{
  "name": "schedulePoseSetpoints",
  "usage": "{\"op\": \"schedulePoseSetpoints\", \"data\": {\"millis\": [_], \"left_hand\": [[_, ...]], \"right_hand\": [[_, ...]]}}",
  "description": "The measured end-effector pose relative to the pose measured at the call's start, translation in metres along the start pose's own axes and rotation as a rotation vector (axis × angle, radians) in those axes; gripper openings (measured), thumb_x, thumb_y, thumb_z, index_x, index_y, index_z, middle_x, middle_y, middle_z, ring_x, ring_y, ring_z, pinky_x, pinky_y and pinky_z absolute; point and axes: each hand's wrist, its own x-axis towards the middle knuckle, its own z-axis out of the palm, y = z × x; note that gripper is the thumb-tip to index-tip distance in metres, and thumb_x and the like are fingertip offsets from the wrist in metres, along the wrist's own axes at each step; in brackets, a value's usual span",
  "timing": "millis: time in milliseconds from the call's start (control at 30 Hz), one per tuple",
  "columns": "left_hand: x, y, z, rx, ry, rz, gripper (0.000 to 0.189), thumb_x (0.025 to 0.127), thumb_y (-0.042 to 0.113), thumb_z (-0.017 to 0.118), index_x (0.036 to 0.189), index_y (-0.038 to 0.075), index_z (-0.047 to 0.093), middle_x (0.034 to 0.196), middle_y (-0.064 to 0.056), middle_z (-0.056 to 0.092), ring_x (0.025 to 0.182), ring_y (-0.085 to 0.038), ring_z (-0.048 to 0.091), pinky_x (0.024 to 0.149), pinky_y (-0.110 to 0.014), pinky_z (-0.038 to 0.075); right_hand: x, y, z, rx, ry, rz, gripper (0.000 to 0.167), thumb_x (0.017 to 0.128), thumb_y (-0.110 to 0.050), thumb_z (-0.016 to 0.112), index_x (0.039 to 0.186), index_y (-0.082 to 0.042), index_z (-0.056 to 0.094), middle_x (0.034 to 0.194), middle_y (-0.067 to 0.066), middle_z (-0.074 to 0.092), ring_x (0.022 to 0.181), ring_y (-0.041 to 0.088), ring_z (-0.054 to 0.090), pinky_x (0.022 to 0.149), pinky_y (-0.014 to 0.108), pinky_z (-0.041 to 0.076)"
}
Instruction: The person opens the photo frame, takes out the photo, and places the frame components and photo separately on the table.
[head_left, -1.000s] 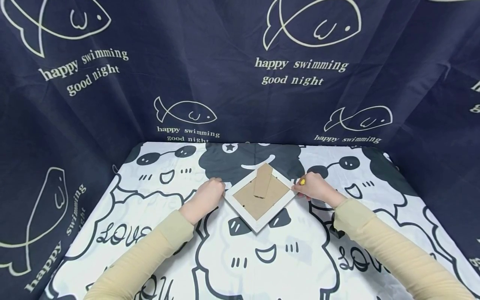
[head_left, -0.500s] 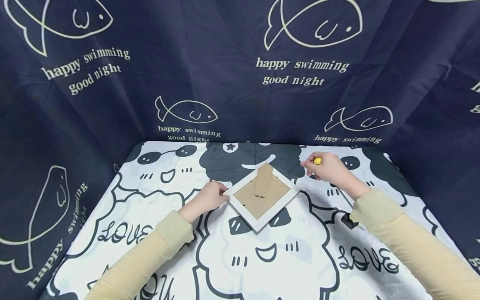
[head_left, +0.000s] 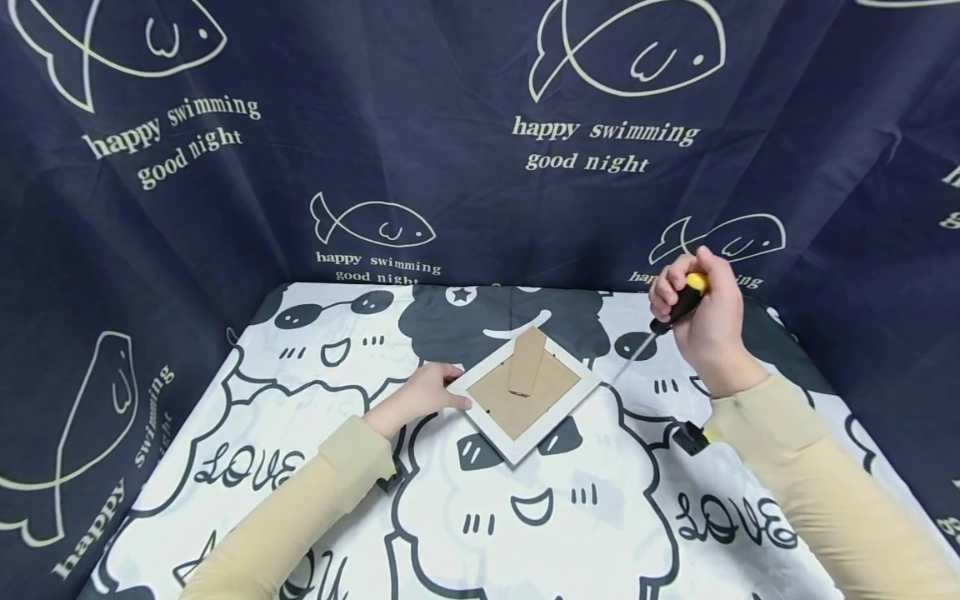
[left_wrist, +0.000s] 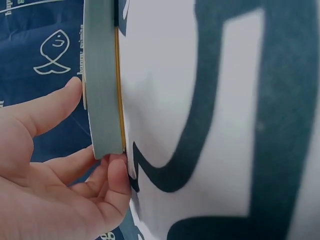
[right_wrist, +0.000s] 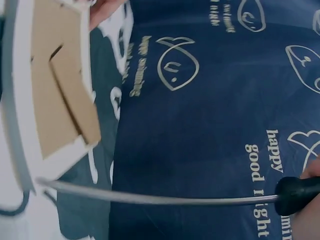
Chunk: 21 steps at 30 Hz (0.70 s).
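A white picture frame (head_left: 481,427) lies face down, turned like a diamond, with its brown backboard (head_left: 491,402) and folded easel stand (head_left: 527,362) upward. My left hand (head_left: 426,393) holds its left corner. In the left wrist view the thumb is at the back side and curled fingers sit against the corner of the frame (left_wrist: 104,80). My right hand (head_left: 711,325), raised to the right, grips a screwdriver (head_left: 678,310) by its black and yellow handle. Its thin metal shaft (right_wrist: 175,200) slants down toward the frame's right corner; whether the tip touches is unclear.
The table is covered with a white and black cartoon cloth (head_left: 600,542). Behind and at the sides hangs a dark blue curtain (head_left: 480,167) with fish prints. A small black device (head_left: 690,437) sits at the right wrist.
My right hand has risen and moved right, away from the frame's right corner, bringing the screwdriver's handle and shaft into sight. The left thumb has shifted onto the frame's border. The frame stays put.
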Motion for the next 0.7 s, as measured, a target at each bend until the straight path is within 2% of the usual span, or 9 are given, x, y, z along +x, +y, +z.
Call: {"op": "schedulePoseSetpoints", "data": {"millis": [133,333,533,700], "left_hand": [[0.004,-0.002,0.000,-0.003,-0.008,-0.007,0.050,0.077,0.017,0.077,0.119,-0.004,0.060,0.105,-0.012,0.066,0.091,-0.020,0.061,0.080,-0.033,0.051],[0.011,-0.006,0.002,0.023,-0.028,-0.011,0.058,0.076,0.019,0.078,0.125,-0.004,0.057,0.107,-0.012,0.065,0.091,-0.020,0.061,0.078,-0.032,0.051],[0.013,-0.006,0.003,0.002,-0.040,-0.020,0.064,0.072,0.019,0.082,0.127,-0.001,0.055,0.104,-0.010,0.065,0.086,-0.017,0.060,0.075,-0.029,0.051],[0.014,-0.005,0.003,0.003,-0.049,-0.025,0.065,0.072,0.018,0.082,0.128,0.000,0.055,0.102,-0.009,0.065,0.085,-0.016,0.060,0.074,-0.028,0.051]], "right_hand": [[-0.002,0.005,-0.001,0.188,0.083,-0.066,0.039,0.098,-0.018,0.028,0.062,-0.002,0.035,0.052,0.008,0.036,0.049,0.023,0.024,0.045,0.030,0.013],[-0.008,0.016,-0.002,0.343,0.187,-0.151,0.028,0.085,-0.014,0.038,0.059,-0.005,0.035,0.050,0.006,0.038,0.045,0.021,0.028,0.043,0.029,0.014],[-0.015,0.034,-0.005,0.526,0.185,-0.227,0.025,0.080,-0.014,0.033,0.057,-0.005,0.034,0.047,0.007,0.037,0.043,0.020,0.025,0.042,0.028,0.014],[-0.021,0.051,-0.006,0.565,0.168,-0.283,0.023,0.077,-0.014,0.031,0.056,-0.005,0.032,0.045,0.006,0.036,0.042,0.019,0.026,0.040,0.028,0.016]]}}
